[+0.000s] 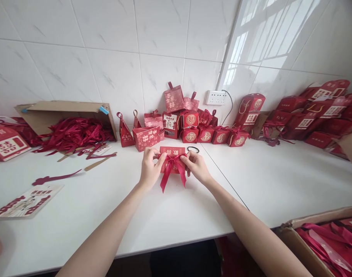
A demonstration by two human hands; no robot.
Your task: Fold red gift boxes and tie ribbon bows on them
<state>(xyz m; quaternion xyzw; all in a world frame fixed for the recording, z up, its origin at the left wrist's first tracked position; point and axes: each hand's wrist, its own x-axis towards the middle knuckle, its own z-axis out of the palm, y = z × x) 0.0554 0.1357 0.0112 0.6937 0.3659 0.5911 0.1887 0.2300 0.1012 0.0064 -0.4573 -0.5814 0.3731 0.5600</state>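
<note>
A small red gift box (173, 150) with pale printed characters rests on the white table, a dark red ribbon bow (173, 161) across its front. Two ribbon tails hang below the bow. My left hand (151, 165) pinches the bow's left loop between thumb and fingers. On the other side, my right hand (196, 164) pinches the right loop in the same way. Both forearms reach in from the bottom edge. A black ring-shaped band (193, 149) lies just beyond my right hand.
Finished-looking red boxes (205, 134) line the wall under a power strip (215, 97). At left, a cardboard box (64, 107) spills red ribbons (77, 132). A printed card (27, 201) lies nearby. More boxes (304, 115) are stacked right; an open carton (309, 219) stands lower right.
</note>
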